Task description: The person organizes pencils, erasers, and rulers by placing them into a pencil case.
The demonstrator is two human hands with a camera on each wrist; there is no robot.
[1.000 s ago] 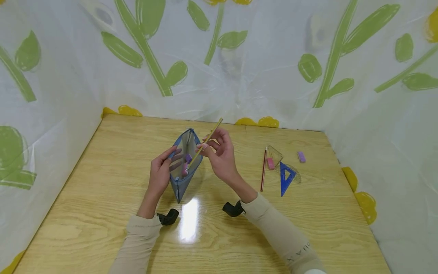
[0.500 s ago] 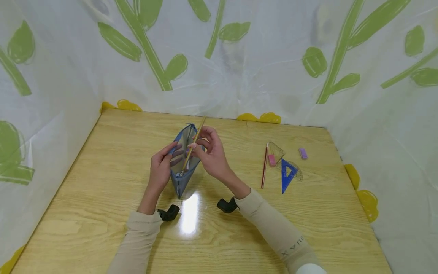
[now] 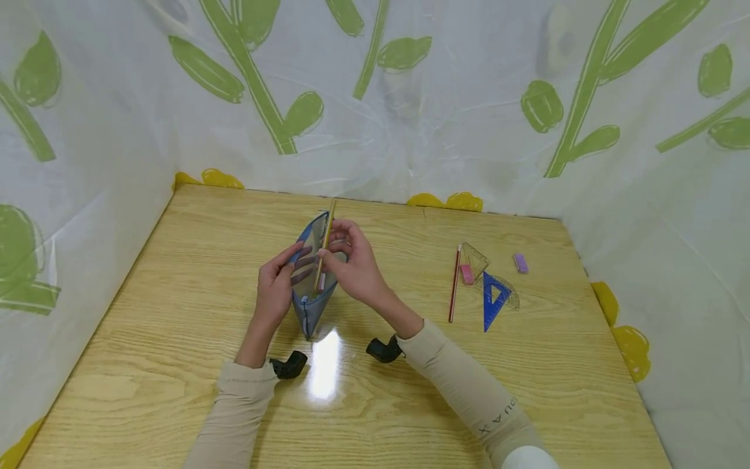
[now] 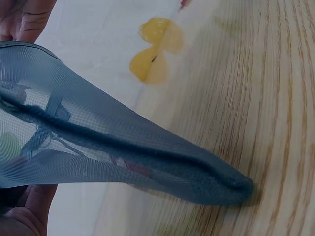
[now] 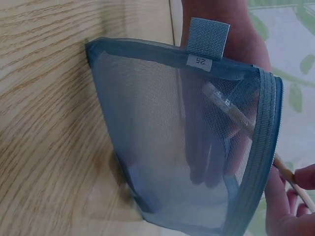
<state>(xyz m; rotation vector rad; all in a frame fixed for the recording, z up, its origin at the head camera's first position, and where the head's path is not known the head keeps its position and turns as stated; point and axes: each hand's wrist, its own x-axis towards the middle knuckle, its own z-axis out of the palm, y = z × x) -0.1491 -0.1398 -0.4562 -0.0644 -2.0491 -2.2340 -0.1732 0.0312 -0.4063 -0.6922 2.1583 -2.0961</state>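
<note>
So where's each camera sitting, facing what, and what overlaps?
Head: on the head, facing forward and down at the table; left hand, right hand, sleeves show.
Left wrist: worn there, facing the mesh pouch; parts of hands at left edge.
Right wrist: worn there, facing the pouch's side; right hand partly shows, left partly through mesh.
Shared: head and right wrist both show the gold pencil.

Between the left hand (image 3: 274, 283) and right hand (image 3: 359, 268), the mesh zip pouch (image 5: 152, 130) is greyish blue, the pinched pencil (image 3: 329, 228) golden yellow. Right of both hands lie a dark red pencil (image 3: 454, 285), pink eraser (image 3: 467, 274), lilac eraser (image 3: 521, 263) and blue set square (image 3: 489, 312). Beneath, the worktop (image 3: 176, 312) shows yellowish-brown wood grain; beyond, a white sheet (image 3: 469, 124) bears green leaves (image 3: 404, 53) and yellow flowers (image 3: 464, 202).
</note>
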